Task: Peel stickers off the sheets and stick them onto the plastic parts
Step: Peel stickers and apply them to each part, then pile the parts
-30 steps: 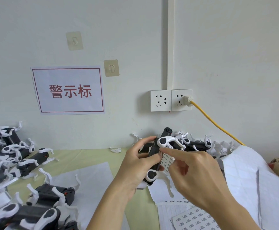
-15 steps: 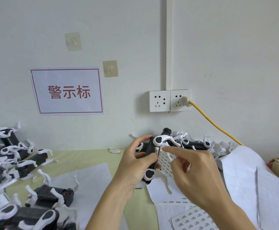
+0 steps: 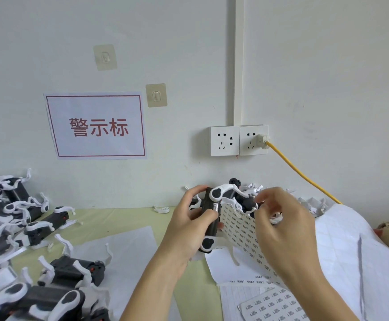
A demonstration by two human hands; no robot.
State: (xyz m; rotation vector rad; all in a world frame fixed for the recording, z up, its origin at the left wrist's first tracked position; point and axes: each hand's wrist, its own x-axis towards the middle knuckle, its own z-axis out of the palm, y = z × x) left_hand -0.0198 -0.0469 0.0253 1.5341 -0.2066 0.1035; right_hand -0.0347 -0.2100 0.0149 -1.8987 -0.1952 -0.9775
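From the head camera, the left hand (image 3: 190, 230) is wrapped around a black plastic part (image 3: 212, 218) with white curved legs, held upright above the pale green table (image 3: 124, 218); the thumb presses on its front face, just beside a small white sticker (image 3: 216, 207) on the part's upper edge. The right hand (image 3: 283, 230) is raised beside it with its fingers curled at the top of a sticker sheet (image 3: 238, 228) that stands up between the two hands — whether the fingertips actually pinch the sheet or a sticker cannot be told. More sticker sheets (image 3: 272, 304) lie flat on the table below the right forearm, next to blank white backing paper (image 3: 351, 251). A heap of black-and-white parts (image 3: 33, 230) covers the table's left side, and more sit against the wall behind the hands. On the wall hang a red-bordered sign (image 3: 96, 126) and a double socket (image 3: 239, 140) with a yellow cable (image 3: 304, 177) plugged in.
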